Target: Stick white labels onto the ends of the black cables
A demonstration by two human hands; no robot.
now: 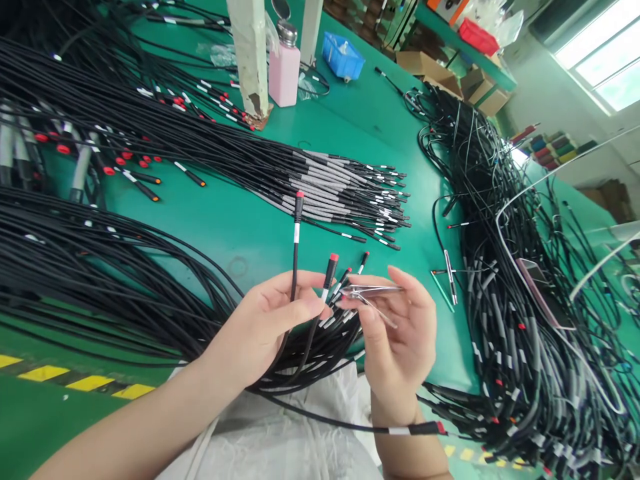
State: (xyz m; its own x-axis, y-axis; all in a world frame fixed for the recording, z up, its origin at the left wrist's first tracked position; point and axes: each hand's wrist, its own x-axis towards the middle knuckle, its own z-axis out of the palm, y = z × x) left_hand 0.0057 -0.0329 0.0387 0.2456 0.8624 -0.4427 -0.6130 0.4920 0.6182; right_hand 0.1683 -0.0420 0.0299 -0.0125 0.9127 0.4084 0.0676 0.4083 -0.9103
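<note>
My left hand (273, 317) is closed on black cables near the front of the table. One cable (295, 257) with a white label and a red-tipped connector stands up from it. A second red-capped connector (331, 272) points up beside the left fingertips. Between the thumb and fingers of my right hand (403, 327) sits a silver nail clipper (373, 292), its jaws close to the left fingertips and the second connector. Behind and below the hands lies a bundle of black cables (320, 353); what the clipper's jaws touch is too small to tell.
Long bundles of black cables (165, 143) cover the left of the green table (370, 127). A tangled cable pile (520, 320) runs down the right side, with a pen (451, 277) beside it. Farther back are a pink pump bottle (284, 72), a blue bin (343, 57) and a white post (250, 57).
</note>
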